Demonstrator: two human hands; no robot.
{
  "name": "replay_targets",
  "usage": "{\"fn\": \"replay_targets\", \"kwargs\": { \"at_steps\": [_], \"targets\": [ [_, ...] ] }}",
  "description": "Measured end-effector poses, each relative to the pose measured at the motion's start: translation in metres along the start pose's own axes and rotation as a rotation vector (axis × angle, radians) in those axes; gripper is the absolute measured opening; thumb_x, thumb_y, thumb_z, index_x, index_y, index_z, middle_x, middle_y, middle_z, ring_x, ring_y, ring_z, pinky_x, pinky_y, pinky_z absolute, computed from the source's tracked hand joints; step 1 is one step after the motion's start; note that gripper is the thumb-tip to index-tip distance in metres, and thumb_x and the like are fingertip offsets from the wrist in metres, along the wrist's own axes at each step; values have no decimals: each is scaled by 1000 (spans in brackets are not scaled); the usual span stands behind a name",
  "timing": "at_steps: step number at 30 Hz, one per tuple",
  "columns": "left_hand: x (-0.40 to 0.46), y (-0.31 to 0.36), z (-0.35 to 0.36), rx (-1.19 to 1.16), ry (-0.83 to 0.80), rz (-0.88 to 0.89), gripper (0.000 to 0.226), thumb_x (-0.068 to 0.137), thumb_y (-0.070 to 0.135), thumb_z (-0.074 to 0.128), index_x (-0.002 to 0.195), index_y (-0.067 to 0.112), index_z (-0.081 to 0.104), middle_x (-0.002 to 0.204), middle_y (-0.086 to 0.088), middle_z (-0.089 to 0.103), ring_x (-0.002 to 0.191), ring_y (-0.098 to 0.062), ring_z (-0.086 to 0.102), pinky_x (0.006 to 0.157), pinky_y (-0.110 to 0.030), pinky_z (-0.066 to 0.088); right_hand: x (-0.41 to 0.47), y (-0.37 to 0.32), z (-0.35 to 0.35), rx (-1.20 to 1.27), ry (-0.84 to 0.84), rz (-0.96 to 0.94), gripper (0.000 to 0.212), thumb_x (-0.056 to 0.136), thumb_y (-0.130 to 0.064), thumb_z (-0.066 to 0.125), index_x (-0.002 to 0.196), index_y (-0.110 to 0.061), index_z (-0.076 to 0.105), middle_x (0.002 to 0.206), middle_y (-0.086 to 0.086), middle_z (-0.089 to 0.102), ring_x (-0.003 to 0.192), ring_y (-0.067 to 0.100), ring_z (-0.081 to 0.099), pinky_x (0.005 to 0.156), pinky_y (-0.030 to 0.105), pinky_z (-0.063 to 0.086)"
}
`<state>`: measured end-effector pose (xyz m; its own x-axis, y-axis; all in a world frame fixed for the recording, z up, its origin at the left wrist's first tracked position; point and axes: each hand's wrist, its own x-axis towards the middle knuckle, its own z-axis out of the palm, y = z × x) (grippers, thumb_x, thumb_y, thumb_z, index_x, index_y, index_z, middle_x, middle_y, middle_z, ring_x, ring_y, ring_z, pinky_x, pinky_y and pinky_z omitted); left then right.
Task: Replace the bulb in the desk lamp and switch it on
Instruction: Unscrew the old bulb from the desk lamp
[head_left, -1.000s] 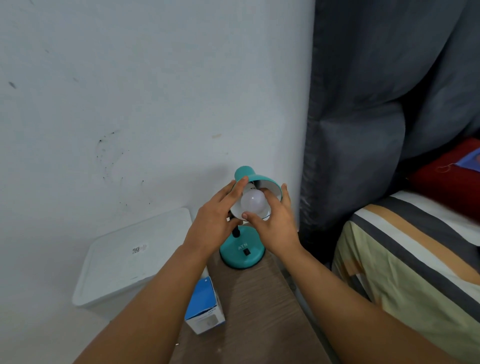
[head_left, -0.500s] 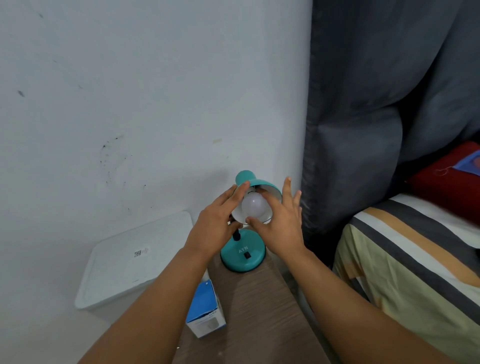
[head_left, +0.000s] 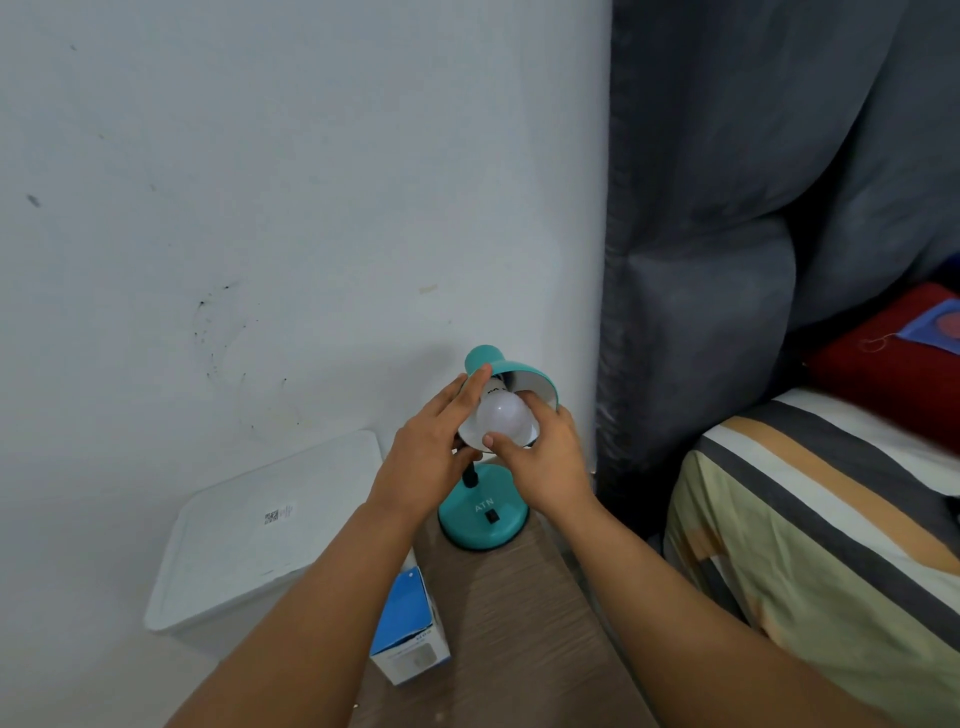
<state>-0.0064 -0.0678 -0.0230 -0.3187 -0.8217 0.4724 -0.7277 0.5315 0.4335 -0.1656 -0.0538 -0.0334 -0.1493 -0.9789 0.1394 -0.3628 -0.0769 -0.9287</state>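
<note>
A small teal desk lamp (head_left: 483, 525) stands at the far end of a narrow wooden table (head_left: 519, 623), its shade tipped toward me. A white bulb (head_left: 503, 418) sits in the shade's mouth. My right hand (head_left: 543, 465) grips the bulb, thumb on its lower front and fingers curled round its right side. My left hand (head_left: 434, 452) rests straight-fingered along the left side of the shade, steadying it. A black switch (head_left: 491, 516) shows on the lamp's round base.
A blue and white bulb box (head_left: 410, 631) lies on the table's left edge. A white lidded bin (head_left: 260, 525) stands left of the table against the wall. A dark curtain (head_left: 727, 260) hangs to the right, with a striped bed (head_left: 831, 519) below it.
My right hand had opened with fingers spread beside the bulb half a second ago; now its fingers are curled round the bulb again. The left hand stays on the shade.
</note>
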Motion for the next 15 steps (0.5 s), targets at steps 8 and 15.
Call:
{"fn": "replay_targets", "kwargs": {
  "at_steps": [8,15],
  "targets": [
    [0,0,1,-2,-9,0,103,83,4,77,152,54,19,156,7,40,107,6,55,96,-24,53,-9,-2,11,8,49,52,74,88,-38,71,150,-22,33,162,6,19,140,25,40,103,26,38],
    [0,2,3,-5,-11,-24,103,85,1,72,149,60,18,157,8,38,110,3,57,97,-26,52,-12,-1,22,112,140,149,75,59,-70,74,117,-23,63,138,9,53,133,32,48,99,49,52]
  ]
}}
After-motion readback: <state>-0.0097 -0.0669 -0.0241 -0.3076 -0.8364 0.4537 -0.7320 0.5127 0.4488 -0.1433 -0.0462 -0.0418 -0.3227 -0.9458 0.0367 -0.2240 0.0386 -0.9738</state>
